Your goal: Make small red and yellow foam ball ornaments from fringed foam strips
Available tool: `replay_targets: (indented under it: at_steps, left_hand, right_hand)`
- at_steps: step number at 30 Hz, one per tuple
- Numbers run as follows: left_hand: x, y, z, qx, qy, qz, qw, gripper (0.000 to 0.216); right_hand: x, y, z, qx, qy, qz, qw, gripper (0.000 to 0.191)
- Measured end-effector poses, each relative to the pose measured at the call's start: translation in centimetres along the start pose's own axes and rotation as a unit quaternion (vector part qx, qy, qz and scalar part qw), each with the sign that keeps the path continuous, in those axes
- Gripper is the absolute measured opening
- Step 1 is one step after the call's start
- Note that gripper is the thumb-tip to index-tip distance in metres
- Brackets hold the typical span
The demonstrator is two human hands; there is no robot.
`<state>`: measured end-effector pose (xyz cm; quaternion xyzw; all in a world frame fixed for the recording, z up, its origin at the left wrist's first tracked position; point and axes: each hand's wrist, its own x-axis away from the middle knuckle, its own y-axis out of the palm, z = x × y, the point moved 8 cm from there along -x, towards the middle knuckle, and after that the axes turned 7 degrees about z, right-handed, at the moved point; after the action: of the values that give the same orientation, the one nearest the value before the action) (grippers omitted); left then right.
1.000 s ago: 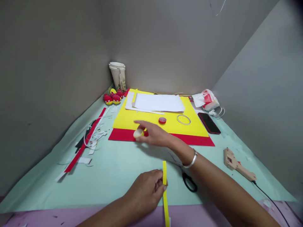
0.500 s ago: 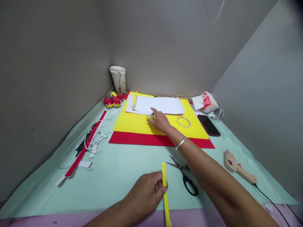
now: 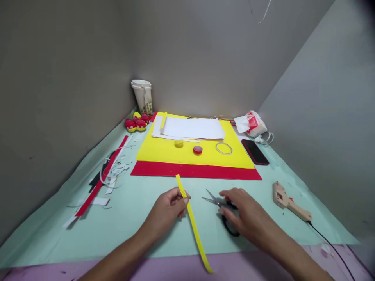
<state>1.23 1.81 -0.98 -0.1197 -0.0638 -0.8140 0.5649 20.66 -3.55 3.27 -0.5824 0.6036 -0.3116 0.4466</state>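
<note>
My right grip [image 3: 245, 211] hides part of the scissors [image 3: 218, 203], and my view's bottom edge cuts off both forearms [image 3: 288, 249].

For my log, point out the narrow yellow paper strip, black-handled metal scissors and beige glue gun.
Narrow yellow paper strip [image 3: 193, 224]: head view, middle.
Black-handled metal scissors [image 3: 218, 203]: head view, near pivot.
Beige glue gun [image 3: 293, 207]: head view, handle.

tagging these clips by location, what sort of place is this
Probably a craft workspace. It shows in the narrow, ribbed yellow strip in the left hand, the metal scissors with black handles by the right hand, and the beige, gun-shaped tool, likely a glue gun.
</note>
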Motion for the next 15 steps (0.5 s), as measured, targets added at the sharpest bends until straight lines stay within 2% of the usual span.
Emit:
replay_targets:
  at_steps: [4, 11, 15]
  left_hand:
    - [-0.6, 0.0, 0.9, -0.020, 0.010, 0.018, 1.000, 0.021]
    - [-3.1, 0.6, 2.1, 0.001, 0.019, 0.005, 1.000, 0.024]
    - [-3.8, 0.2, 2.2, 0.047, 0.036, 0.026, 0.998, 0.021]
  right_hand:
    - [2.8, 1.3, 0.0, 0.006, 0.025, -0.045, 0.999, 0.037]
    - [2.6, 0.7, -0.2, 0.082, 0.012, 0.026, 0.996, 0.043]
    - [3.4, 1.7, 0.1, 0.133, 0.013, -0.017, 0.991, 0.045]
